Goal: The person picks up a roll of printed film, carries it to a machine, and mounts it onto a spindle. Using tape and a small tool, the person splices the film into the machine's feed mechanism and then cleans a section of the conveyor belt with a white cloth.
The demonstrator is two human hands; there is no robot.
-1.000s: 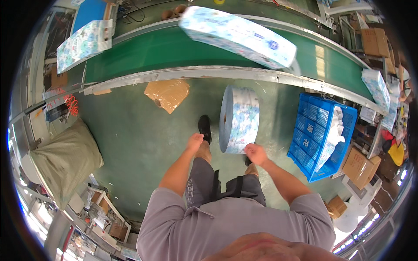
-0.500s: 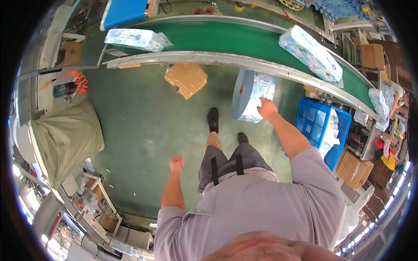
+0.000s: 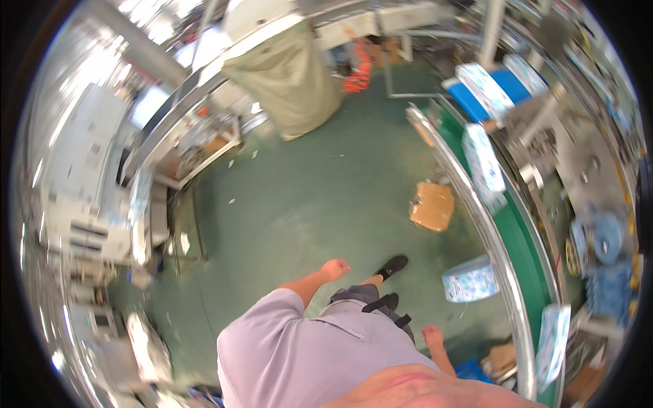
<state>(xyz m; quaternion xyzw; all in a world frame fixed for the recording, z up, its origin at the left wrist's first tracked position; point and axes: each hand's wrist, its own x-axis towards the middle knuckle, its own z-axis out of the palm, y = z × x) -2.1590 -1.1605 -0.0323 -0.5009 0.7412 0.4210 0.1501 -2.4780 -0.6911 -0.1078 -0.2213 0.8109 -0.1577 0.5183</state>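
Where conveyor (image 3: 524,285) curves, green floor (image 3: 306,204), cardboard (image 3: 432,206).

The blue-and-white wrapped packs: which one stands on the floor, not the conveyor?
The pack beside the conveyor's metal rail, nearest the right hand; the others lie on the green belt.

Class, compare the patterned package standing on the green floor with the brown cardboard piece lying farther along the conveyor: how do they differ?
The patterned package is white and blue, bulky and standing up off the floor; the cardboard piece is plain brown and lies low. The package sits nearer the right hand; the cardboard lies farther away. Both rest on the green floor beside the conveyor, and neither hand touches them.
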